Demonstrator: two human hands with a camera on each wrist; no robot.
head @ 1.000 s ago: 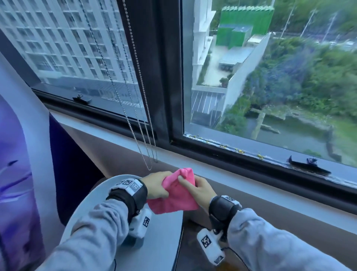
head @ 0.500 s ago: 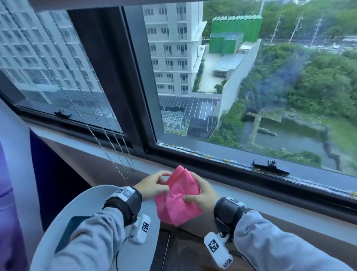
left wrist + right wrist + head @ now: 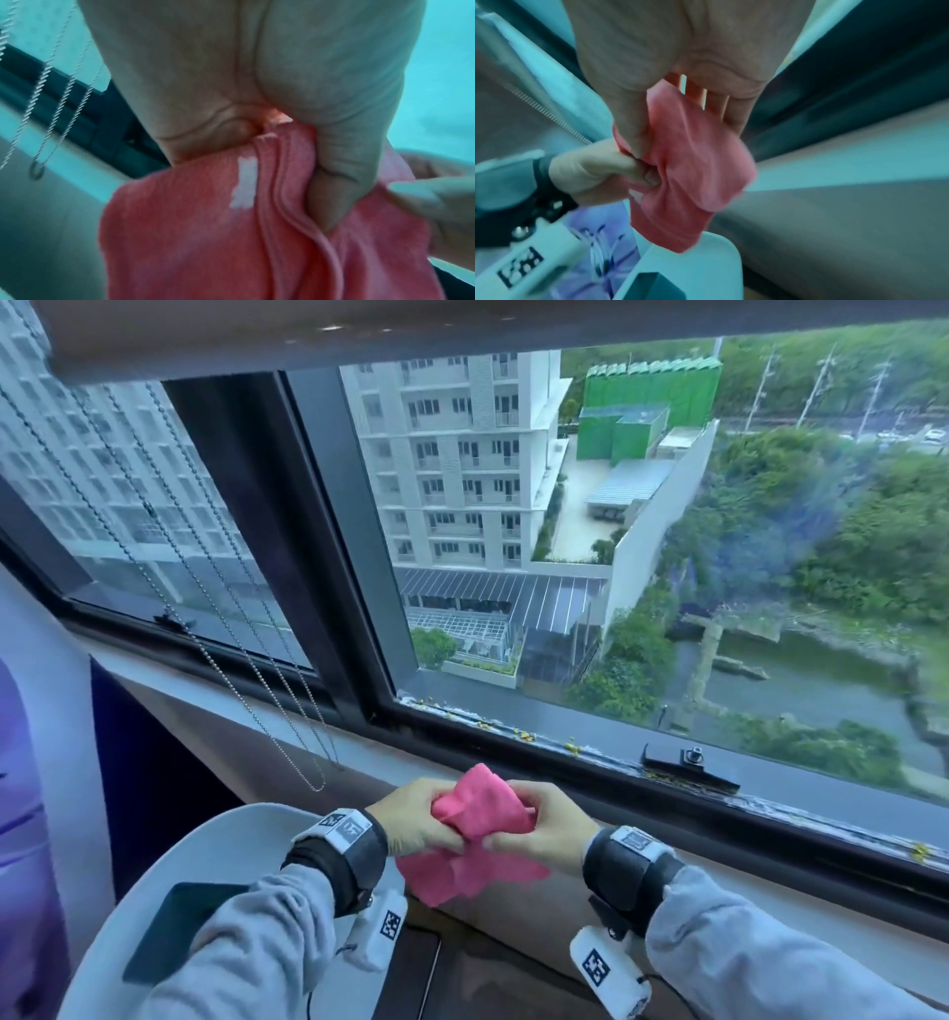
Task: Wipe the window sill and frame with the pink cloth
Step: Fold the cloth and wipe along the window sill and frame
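Observation:
I hold the pink cloth [image 3: 480,819] bunched between both hands, in the air just in front of the window sill [image 3: 359,773]. My left hand [image 3: 416,821] grips its left side with curled fingers, and my right hand [image 3: 539,824] pinches its right side. Loose folds of the cloth [image 3: 205,233] hang down below my left palm, with a white label showing. In the right wrist view the cloth [image 3: 693,162] droops from my right fingers and the left hand [image 3: 598,168] pinches it from the left. The dark window frame [image 3: 565,762] runs behind the hands.
Bead chains [image 3: 246,649] of the blind hang left of the hands, down to the sill. A black window latch [image 3: 688,765] sits on the lower frame at the right. A white round table [image 3: 215,855] with a dark phone [image 3: 179,922] lies below my left arm.
The head view has tilted upward and to the right. Both hands have gathered the cloth into a tighter bunch and lifted it slightly toward the sill.

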